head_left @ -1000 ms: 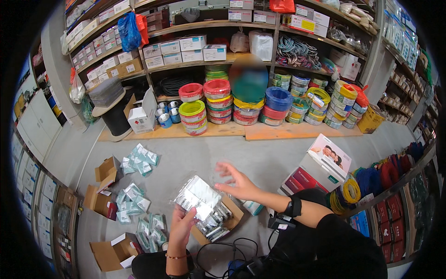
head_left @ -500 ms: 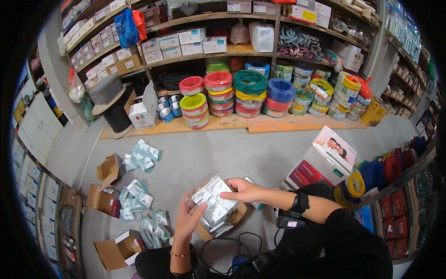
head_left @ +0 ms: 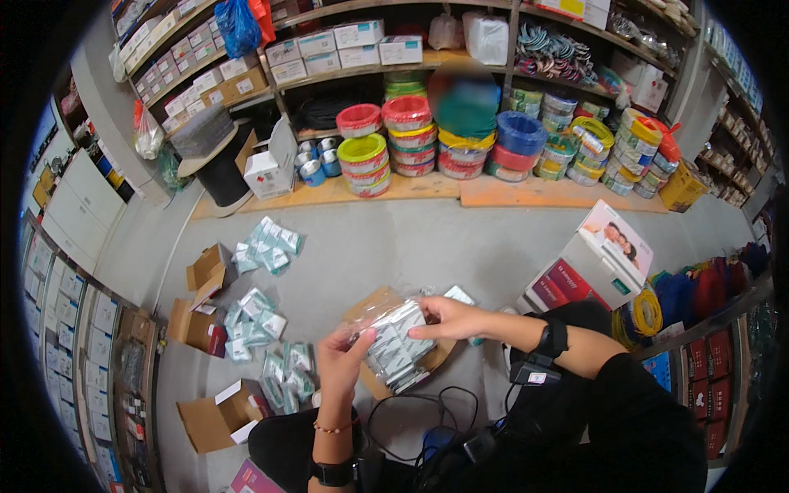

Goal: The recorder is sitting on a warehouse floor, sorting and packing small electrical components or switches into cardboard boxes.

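A bundle of small white packets (head_left: 400,338) in clear plastic wrap (head_left: 382,308) lies over an open brown carton (head_left: 444,355). My left hand (head_left: 345,352) is closed at the near left edge of the bundle, thumb and fingers pinching the loose wrap. From the right, my right hand (head_left: 448,318) grips the bundle's far right edge, thumb on top. The fingers under the bundle are hidden. Just beyond my right hand lies another white packet (head_left: 459,294).
Piles of pale green-white packets (head_left: 255,320) and open cartons (head_left: 197,329) lie on the floor to the left. A white box with a picture (head_left: 596,255) stands at right. Black cables (head_left: 411,398) run near my knees. Wire coils (head_left: 407,135) line the shelf ahead.
The view has shifted, moving the scene right and up. The bundle has tilted and sits lower against the carton, whose far flap now shows. My left hand has moved onto the loose wrap.
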`<state>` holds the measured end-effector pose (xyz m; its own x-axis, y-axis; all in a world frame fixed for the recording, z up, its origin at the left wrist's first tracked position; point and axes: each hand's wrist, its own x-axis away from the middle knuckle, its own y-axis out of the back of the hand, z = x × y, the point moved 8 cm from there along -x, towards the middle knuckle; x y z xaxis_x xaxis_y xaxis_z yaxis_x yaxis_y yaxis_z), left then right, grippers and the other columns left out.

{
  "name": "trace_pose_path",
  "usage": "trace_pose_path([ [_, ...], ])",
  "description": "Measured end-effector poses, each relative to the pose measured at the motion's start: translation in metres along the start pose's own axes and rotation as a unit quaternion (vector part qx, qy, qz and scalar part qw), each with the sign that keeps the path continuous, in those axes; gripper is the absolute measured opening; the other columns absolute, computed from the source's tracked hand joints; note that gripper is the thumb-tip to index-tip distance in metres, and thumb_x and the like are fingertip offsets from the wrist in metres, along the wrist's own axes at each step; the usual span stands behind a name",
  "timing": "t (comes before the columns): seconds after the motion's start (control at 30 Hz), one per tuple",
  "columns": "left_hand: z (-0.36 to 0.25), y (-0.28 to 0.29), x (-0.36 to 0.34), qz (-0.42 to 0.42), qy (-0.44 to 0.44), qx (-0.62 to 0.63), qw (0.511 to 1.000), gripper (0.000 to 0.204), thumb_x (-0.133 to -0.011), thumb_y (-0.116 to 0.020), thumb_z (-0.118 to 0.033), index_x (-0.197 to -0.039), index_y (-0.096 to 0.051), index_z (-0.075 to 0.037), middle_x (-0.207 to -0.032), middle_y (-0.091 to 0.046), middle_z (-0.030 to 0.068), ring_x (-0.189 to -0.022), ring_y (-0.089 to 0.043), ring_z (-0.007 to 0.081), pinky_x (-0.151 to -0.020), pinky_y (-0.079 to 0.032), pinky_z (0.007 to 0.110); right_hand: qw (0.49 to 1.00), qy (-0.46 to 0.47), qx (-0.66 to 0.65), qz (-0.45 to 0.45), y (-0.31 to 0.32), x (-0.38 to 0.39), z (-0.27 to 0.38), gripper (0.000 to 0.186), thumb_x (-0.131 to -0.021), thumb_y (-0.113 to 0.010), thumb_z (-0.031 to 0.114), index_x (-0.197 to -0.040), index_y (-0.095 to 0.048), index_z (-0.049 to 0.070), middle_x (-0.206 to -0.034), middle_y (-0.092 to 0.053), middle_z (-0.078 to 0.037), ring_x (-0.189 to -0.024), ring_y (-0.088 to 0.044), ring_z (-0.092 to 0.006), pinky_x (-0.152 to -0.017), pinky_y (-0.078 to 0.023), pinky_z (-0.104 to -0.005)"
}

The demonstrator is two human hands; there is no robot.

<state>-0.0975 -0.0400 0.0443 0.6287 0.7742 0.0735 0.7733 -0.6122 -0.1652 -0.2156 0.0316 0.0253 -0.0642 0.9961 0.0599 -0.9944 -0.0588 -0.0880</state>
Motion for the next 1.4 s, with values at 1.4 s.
trace_pose_path([
  [1.4, 0.008, 0.002, 0.005, 0.051, 0.058, 0.028, 0.997, 0.012, -0.076, -0.053, -0.011, -0.077, -0.056, 0.000, -0.066, -0.055, 0.0014, -0.056, -0.046, 0.0050, -0.053, -0.036, 0.016, 0.975, 0.070, 0.209, 0.007, 0.003, 0.002, 0.038, 0.062, -0.059, -0.069, 0.023, -0.110, -0.038, 0.006, -0.095, -0.054, -0.007, -0.092, -0.048, -0.0148, -0.074, -0.038, -0.0259],
])
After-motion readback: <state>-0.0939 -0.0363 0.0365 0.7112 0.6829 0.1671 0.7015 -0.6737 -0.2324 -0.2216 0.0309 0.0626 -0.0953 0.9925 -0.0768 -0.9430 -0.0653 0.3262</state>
